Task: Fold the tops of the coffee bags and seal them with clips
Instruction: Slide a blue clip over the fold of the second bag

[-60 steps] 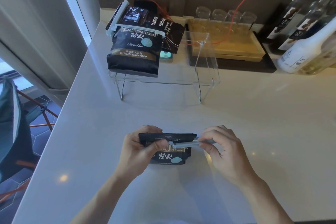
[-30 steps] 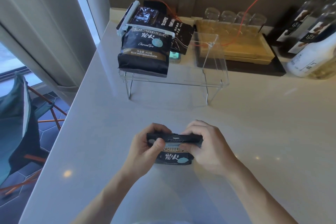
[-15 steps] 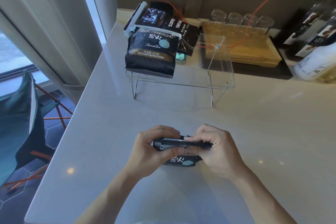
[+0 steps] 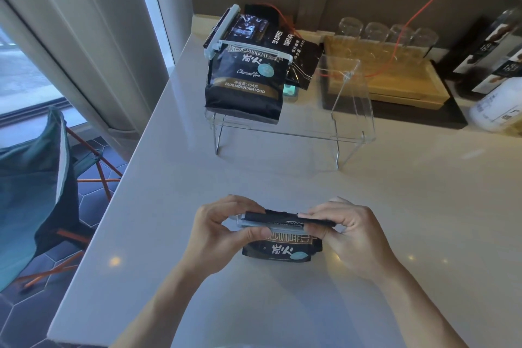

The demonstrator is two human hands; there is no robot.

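While the person pinches the folded top of the small coffee bag (image 4: 282, 248) between both hands at the lower middle of the frame, the step in hand looks to be closing the clip (image 4: 255, 224) over that fold, and it would go best if the fold were kept flat and tight along its whole width, with the clip square to the bag's top edge and pressed shut from one end to the other, so no corner of the fold slips free. The left hand (image 4: 223, 230) has thumb and fingers pressed together on the left end of the fold, where the pale end of the clip shows; the right hand (image 4: 348, 237) is clamped on the right end. Whether the clip has latched cannot be told. The bag stands on the white counter (image 4: 423, 206), its printed face toward the camera, its body hanging just below the two grips and between the wrists. Toward the upper middle of the frame, a larger clipped bag (image 4: 248, 85) rests on a clear stand (image 4: 353, 133), well apart from the hands.
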